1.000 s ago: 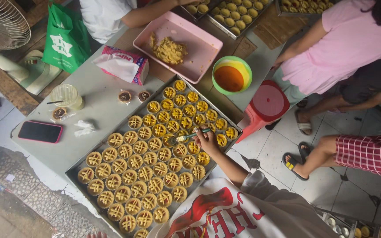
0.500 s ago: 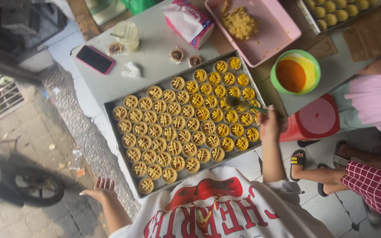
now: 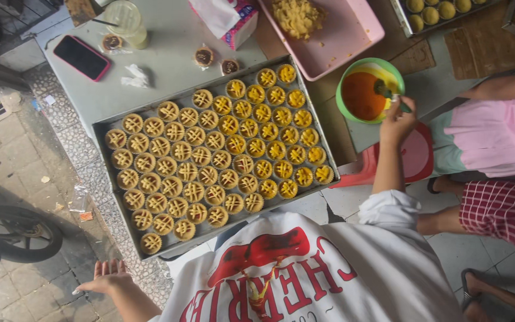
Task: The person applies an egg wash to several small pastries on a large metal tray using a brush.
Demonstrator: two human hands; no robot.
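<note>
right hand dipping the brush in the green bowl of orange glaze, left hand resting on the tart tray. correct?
Not quite. The right hand does dip the brush in the green bowl, but the left hand is off the tart tray, spread open over the paved floor below its corner. The head view shows it.

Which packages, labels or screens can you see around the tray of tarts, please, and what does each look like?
Phone: flat on the grey table, beyond the tray's far left corner; rounded rectangle, pink case, dark screen.
Tissue pack: at the table's far edge beside the pink tray; soft packet, pink and blue print, white tissue poking out.
Printed shirt: worn by the person; white with large red lettering and a red picture.
</note>
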